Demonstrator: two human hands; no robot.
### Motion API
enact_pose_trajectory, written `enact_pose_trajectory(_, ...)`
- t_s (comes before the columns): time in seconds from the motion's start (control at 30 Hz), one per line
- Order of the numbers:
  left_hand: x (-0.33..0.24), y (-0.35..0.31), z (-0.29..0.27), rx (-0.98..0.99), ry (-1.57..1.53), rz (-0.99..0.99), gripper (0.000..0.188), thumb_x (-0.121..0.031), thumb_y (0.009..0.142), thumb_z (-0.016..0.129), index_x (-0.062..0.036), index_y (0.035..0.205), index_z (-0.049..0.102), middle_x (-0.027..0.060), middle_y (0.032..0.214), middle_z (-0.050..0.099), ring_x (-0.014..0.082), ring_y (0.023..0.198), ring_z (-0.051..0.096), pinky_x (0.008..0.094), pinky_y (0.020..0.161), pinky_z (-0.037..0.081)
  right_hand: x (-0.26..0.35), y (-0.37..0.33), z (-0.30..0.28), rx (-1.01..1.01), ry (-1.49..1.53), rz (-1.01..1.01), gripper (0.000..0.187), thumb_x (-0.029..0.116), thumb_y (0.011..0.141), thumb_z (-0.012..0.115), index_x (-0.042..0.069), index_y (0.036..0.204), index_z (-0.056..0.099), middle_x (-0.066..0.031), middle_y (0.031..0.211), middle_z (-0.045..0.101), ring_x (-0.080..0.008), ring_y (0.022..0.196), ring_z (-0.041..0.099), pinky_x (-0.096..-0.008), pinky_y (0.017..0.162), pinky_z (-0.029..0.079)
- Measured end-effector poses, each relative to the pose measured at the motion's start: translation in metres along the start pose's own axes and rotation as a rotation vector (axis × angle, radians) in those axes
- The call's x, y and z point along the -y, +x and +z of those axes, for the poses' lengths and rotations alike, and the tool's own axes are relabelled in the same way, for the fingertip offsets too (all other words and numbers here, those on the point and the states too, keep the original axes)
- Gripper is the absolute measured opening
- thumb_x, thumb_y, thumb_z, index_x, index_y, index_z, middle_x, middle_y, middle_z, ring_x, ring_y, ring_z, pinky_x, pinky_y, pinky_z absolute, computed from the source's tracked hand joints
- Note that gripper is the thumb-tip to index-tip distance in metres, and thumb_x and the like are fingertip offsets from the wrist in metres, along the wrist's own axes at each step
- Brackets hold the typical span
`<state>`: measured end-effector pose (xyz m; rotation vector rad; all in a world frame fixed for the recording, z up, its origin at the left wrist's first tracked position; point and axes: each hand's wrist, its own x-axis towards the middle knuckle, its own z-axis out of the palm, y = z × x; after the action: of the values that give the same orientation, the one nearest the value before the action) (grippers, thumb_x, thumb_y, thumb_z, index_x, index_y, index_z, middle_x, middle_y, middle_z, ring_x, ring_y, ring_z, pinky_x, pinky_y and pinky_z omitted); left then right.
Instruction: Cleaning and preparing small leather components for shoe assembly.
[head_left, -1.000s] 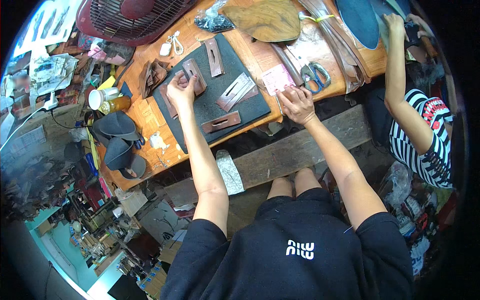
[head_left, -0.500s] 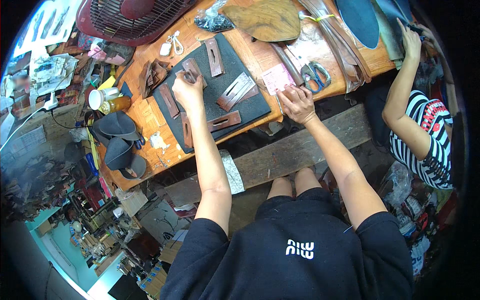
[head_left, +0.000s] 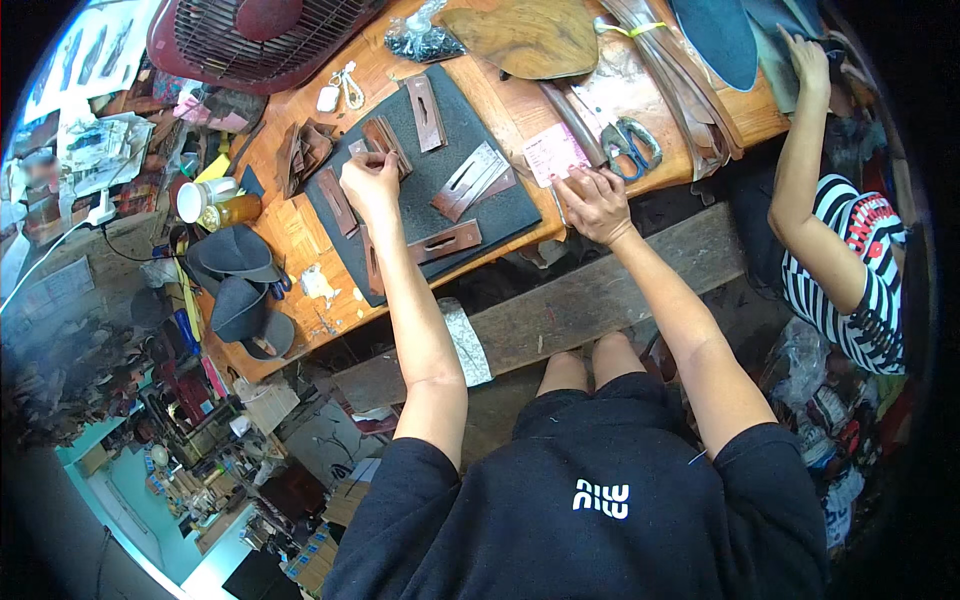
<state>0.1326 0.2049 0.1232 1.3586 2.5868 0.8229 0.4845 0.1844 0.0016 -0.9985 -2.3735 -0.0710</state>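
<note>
I am seeing the left hand [head_left: 368, 185] pinching a brown leather strip [head_left: 385, 140] with closed fingers, on the dark mat [head_left: 500, 205] on the counter [head_left: 300, 235]. The right hand [head_left: 597, 203] is resting at the counter edge beside a pink paper [head_left: 553, 153], fingers bent, holding nothing.

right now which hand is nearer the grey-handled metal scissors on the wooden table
Right. The right hand rests at the table edge just below-left of the grey-handled metal scissors, beside a pink paper slip. The left hand is far off on the dark cutting mat, touching brown leather pieces.
</note>
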Motion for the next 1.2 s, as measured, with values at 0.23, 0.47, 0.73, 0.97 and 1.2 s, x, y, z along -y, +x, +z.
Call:
enact_pose_trajectory(0.23,-0.002,-0.003,0.003,-0.001,0.008,-0.007,0.020,-0.017,0.078,0.082,0.0022,0.083,0.078,0.0215,0.070,0.071,0.0297,0.065,0.073,0.0381,0.067,0.056,0.000,0.000,0.000,-0.012,-0.011,-0.002,0.051,0.031,0.082,0.066,0.023,0.133,0.066,-0.0022,0.127,0.061,-0.0181,0.118,0.058,-0.0413,0.103,0.038)
enact_pose_trajectory(0.47,-0.012,-0.011,0.009,-0.055,0.075,0.026,0.017,-0.013,0.079,0.079,0.0040,0.084,0.077,0.0255,0.075,0.070,0.0375,0.072,0.073,0.0425,0.069,0.055,-0.001,-0.003,0.001,0.023,-0.024,0.002,0.051,0.031,0.084,0.065,0.023,0.135,0.065,-0.0017,0.128,0.061,-0.0174,0.120,0.056,-0.0415,0.106,0.036)
enact_pose_trajectory(0.73,-0.008,-0.018,0.029,-0.273,0.107,0.215,0.010,-0.004,0.080,0.071,0.0039,0.086,0.074,0.0247,0.079,0.071,0.0387,0.073,0.072,0.0438,0.067,0.054,0.001,0.000,0.001,-0.004,0.009,0.011,0.049,0.031,0.085,0.063,0.021,0.133,0.066,-0.0025,0.125,0.062,-0.0183,0.117,0.057,-0.0411,0.104,0.036)
enact_pose_trajectory(0.97,0.006,-0.014,0.022,-0.195,0.049,0.194,0.013,-0.002,0.082,0.067,0.0007,0.091,0.077,0.0230,0.082,0.073,0.0329,0.077,0.075,0.0397,0.071,0.057,0.000,0.000,0.002,-0.019,0.003,0.011,0.048,0.031,0.085,0.063,0.020,0.132,0.066,-0.0026,0.122,0.062,-0.0180,0.117,0.058,-0.0407,0.104,0.037)
enact_pose_trajectory(1.2,-0.002,-0.018,0.010,-0.033,-0.039,0.139,0.025,-0.009,0.080,0.077,0.0036,0.102,0.077,0.0222,0.088,0.076,0.0260,0.085,0.077,0.0340,0.077,0.059,-0.001,-0.001,0.002,-0.038,-0.001,0.007,0.045,0.031,0.086,0.063,0.021,0.129,0.067,-0.0020,0.121,0.062,-0.0181,0.115,0.058,-0.0400,0.104,0.037)
